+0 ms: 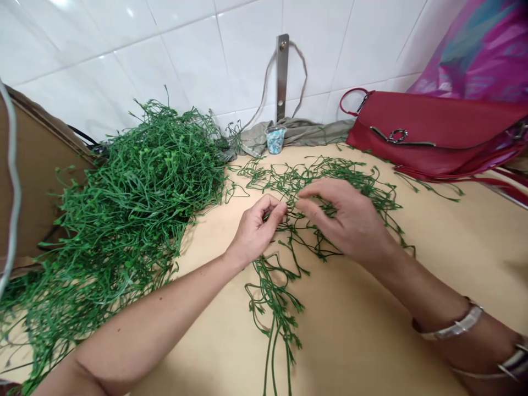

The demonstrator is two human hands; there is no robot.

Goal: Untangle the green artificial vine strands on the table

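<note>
My left hand [258,225] is drawn in tight above the table [363,330], thumb pressed towards a curled forefinger, with a bit of green showing in the curl. I take it to be pinching one or more stems, though how many I cannot tell. My right hand [348,220] faces it just beside, thumb and forefinger parted by a narrow gap with nothing clearly between them; its other fingers are hidden from me.

The green stems, thin with tufted tips, lie in three places. A small bunch [274,308] trails towards me from below my left hand; whether its far ends are in my grip, I cannot tell. A loose tangle [346,165] spreads beneath and beyond my right hand, and a tall heap [165,159] stands to my left, near a cardboard box [41,165]. A small patterned cup [275,140] stands behind the tangle, and a red bag [437,129] lies to the right.

I judge this to be fine handling, a few stems at a time. The next move seems to call for a steady left pinch and a light, exact right one, without dragging neighbouring strands along.
</note>
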